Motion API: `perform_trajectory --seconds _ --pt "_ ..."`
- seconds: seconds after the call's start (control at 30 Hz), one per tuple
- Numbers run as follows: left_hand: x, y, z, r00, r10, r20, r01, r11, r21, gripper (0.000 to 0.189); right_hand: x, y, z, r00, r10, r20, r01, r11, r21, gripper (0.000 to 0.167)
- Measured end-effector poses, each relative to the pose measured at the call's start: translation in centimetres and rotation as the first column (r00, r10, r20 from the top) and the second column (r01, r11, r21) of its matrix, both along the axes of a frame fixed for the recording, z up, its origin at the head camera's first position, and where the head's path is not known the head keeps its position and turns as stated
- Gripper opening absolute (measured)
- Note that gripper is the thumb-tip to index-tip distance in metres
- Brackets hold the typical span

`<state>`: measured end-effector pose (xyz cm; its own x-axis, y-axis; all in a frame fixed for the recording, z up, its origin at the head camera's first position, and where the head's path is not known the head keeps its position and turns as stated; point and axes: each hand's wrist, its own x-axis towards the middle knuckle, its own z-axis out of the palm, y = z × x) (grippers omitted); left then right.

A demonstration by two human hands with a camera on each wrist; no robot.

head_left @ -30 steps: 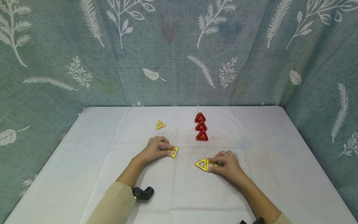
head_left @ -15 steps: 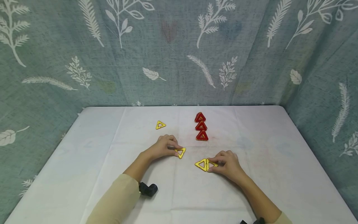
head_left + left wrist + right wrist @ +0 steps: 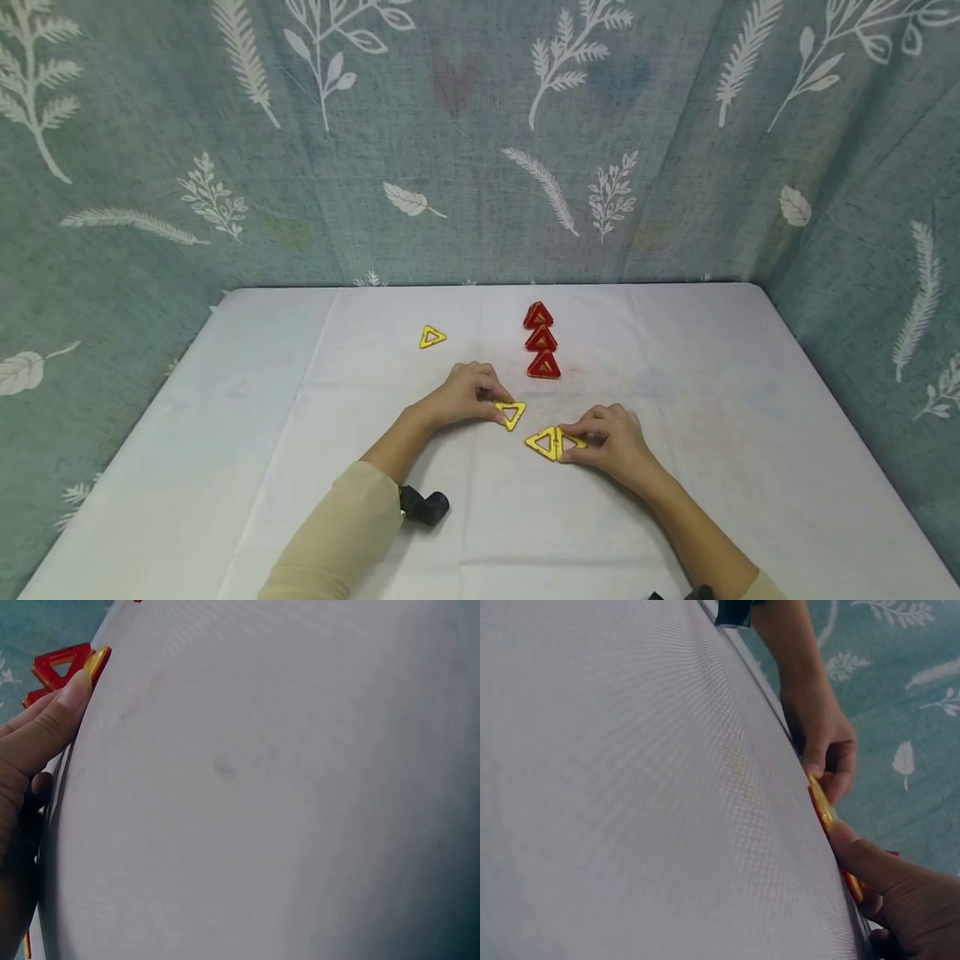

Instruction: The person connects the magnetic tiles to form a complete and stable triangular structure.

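My left hand (image 3: 468, 396) pinches a yellow triangular magnetic tile (image 3: 518, 416) between thumb and fingers, close over the tabletop. Just right of it and nearer to me lie two more yellow tiles, side against side. Of this pair, the left tile (image 3: 542, 433) shows whole, while my right hand (image 3: 611, 437) pinches the right tile (image 3: 581, 443) and partly covers it. In the left wrist view, the thumb (image 3: 75, 691) presses on a yellow tile's edge (image 3: 99, 660). From the right wrist, yellow edges (image 3: 823, 804) appear between both hands.
Beyond the hands, three red triangular pieces (image 3: 543, 367) stand in a row running away from me. Another yellow triangular tile (image 3: 423, 337) lies at the back left. A patterned green curtain (image 3: 480, 217) borders the white table (image 3: 750, 500).
My left hand has moved right with its yellow tile, nearer the pair, and the tile has turned a little. The right hand keeps its place and its grip.
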<state>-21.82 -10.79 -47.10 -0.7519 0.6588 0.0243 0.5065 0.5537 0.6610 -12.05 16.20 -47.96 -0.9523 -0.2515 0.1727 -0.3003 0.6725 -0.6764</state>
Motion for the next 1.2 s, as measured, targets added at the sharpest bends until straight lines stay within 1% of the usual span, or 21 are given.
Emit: perform_trajectory --seconds 0.17,0.3,0.43,0.63,0.7,0.83,1.0,1.1,1.2 --pt "-0.2 0.9 0.3 0.999 -0.033 0.035 0.034 0.998 -0.048 0.027 -0.1 0.0 -0.1 1.000 -0.002 0.007 0.002 1.000 0.010 0.039" --pt "-0.4 1.6 0.6 0.997 -0.056 0.046 0.059 0.996 -0.071 0.027 -0.2 0.1 -0.3 1.000 0.007 -0.021 -0.007 1.000 0.002 0.038" --pt "-0.7 2.1 0.7 0.996 -0.064 0.067 0.071 0.991 -0.109 0.026 -0.2 0.1 -0.3 0.999 0.012 -0.039 -0.012 1.000 -0.003 0.037" --pt "-1.0 2.7 1.0 0.993 -0.095 0.070 0.105 0.982 -0.160 0.026 -0.2 0.1 -0.3 1.000 0.007 -0.026 -0.007 1.000 0.003 0.038" --pt "-1.0 2.9 1.1 0.992 -0.109 0.067 0.118 0.980 -0.162 0.026 -0.2 0.1 -0.2 1.000 0.006 -0.025 -0.006 1.000 0.003 0.038" --pt "-0.9 3.4 1.1 0.991 -0.113 0.078 0.124 0.978 -0.166 0.027 -0.2 0.2 -0.1 0.999 0.013 -0.041 -0.012 1.000 0.003 0.037" --pt "-0.8 3.6 1.1 0.991 -0.098 0.094 0.115 0.975 -0.189 0.033 -0.2 0.3 -0.1 0.999 0.012 -0.050 -0.012 1.000 -0.003 0.037" --pt "-0.4 3.6 1.0 0.992 -0.101 0.077 0.115 0.972 -0.207 0.041 -0.2 0.2 -0.2 0.999 0.012 -0.038 -0.013 1.000 -0.006 0.037" --pt "0.1 3.6 0.7 0.993 -0.117 0.034 0.121 0.971 -0.208 0.047 -0.2 0.2 -0.3 0.999 0.010 -0.034 -0.010 1.000 -0.006 0.037"
